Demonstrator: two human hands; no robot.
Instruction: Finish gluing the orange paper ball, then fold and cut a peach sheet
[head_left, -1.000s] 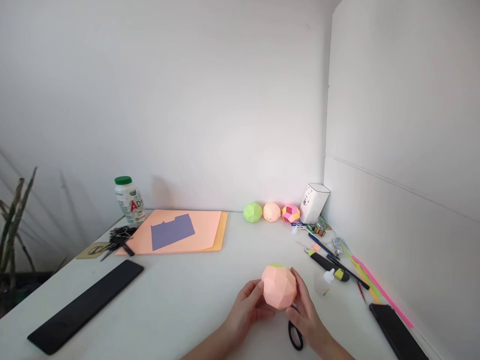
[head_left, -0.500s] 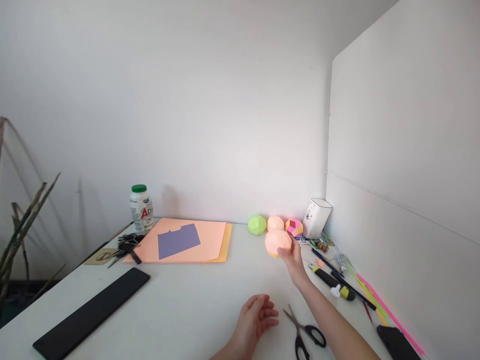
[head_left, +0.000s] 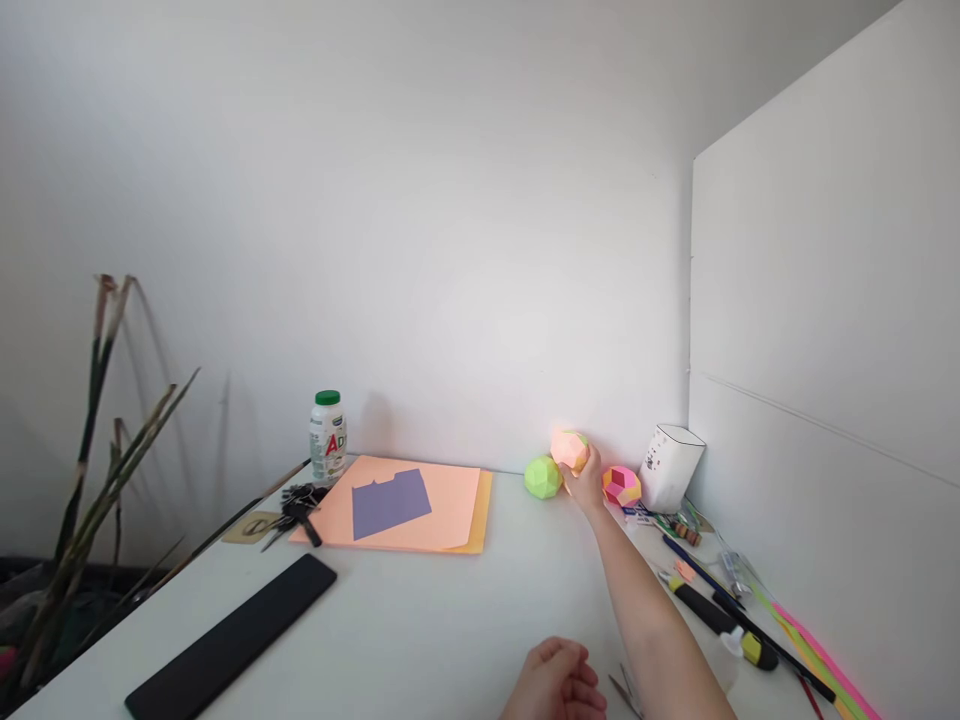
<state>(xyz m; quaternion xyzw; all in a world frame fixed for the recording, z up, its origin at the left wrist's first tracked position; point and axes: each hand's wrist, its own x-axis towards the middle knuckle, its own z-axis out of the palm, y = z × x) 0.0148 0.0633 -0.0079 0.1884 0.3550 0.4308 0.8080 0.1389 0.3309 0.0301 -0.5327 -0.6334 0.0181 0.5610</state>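
At the back of the table, my right hand (head_left: pixel 587 482) is closed around a peach-coloured faceted paper ball (head_left: pixel 571 450) with some yellow-green facets. A green paper ball (head_left: pixel 542 477) sits just left of that hand, and a pink, yellow and dark red ball (head_left: pixel 622 485) lies to its right. The other peach ball cannot be made out separately from the held one. My left hand (head_left: pixel 561 682) rests low near the front, fingers loosely curled, holding nothing. Scissors (head_left: pixel 625 690) lie between it and my right forearm, their handles out of view.
Peach and yellow paper sheets (head_left: pixel 450 510) lie at the back left with a purple piece (head_left: pixel 391 504) on top. Keys (head_left: pixel 301 508), a white bottle (head_left: pixel 328 435) and a black bar (head_left: pixel 232 640) are further left. A white container (head_left: pixel 670 470) and a utility knife (head_left: pixel 701 606) stand or lie right.
My right hand has moved the peach ball back towards the wall, to where the other peach ball stood. The view has shifted, so the table appears further right and lower. My left hand stays empty.
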